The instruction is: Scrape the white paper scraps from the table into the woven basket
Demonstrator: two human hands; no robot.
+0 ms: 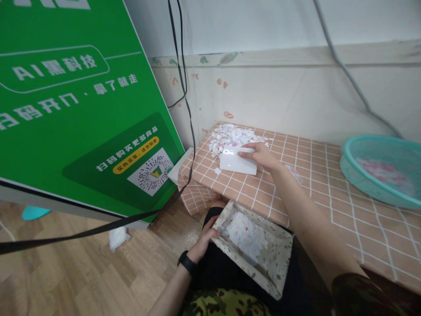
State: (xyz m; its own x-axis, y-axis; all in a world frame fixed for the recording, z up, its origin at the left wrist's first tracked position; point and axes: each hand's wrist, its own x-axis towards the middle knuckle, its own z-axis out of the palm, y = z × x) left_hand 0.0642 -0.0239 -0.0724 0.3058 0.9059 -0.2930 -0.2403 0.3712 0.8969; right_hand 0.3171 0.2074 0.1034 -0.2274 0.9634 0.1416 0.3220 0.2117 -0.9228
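My right hand (261, 157) grips a flat, glossy white scraper (237, 160) by its upper right edge, just above the tabletop or touching it; I cannot tell which. Right behind the scraper lies a heap of small white paper scraps (230, 135), some tinged pink. One loose scrap (217, 171) sits at its left. My left hand (207, 235) is closed on the left rim of a mottled beige rectangular tray (279, 250), held over my lap below the table edge. More white scraps (247, 232) cover part of the tray's bottom.
A checked brown cloth (315, 175) covers the table, which meets the wall. At right stands a teal basket (348, 171) with pinkish-white bits inside. A big green sign panel (98, 101) rises at left, with a black strap (190, 131) hanging past it. A white crumpled thing (117, 238) lies on the floor.
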